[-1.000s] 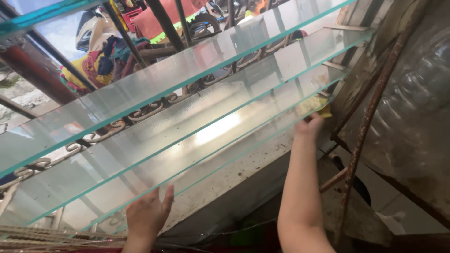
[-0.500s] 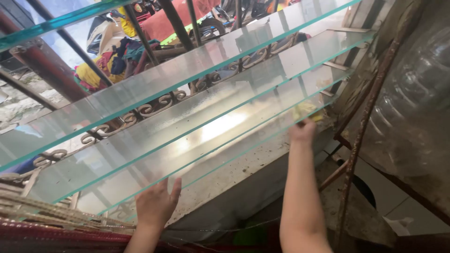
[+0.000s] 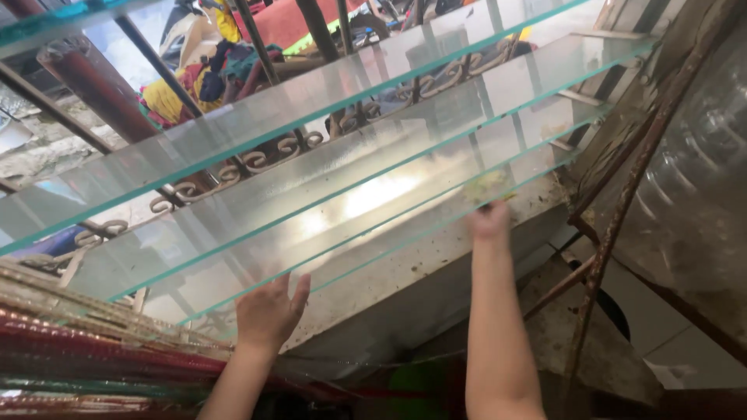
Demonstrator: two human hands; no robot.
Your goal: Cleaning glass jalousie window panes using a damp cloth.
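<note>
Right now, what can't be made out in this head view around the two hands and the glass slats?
- Right hand: fingers blurred and behind the lowest glass slat; grip on the yellow cloth unclear.
- Yellow cloth: smeared through glass, shape unclear.
- Left hand: palm pressed to the slat, hidden.
- Slats' left ends: cut off by the picture edge.

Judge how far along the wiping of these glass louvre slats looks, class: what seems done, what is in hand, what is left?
Done: cannot tell; no slat looks clearly clean. In hand: the right hand presses a yellow cloth to the lowest slat near its right end, while the left hand lies flat under its left part. Left: probably most of it, since the upper slats look hazy and the sill is speckled with dirt.
</note>
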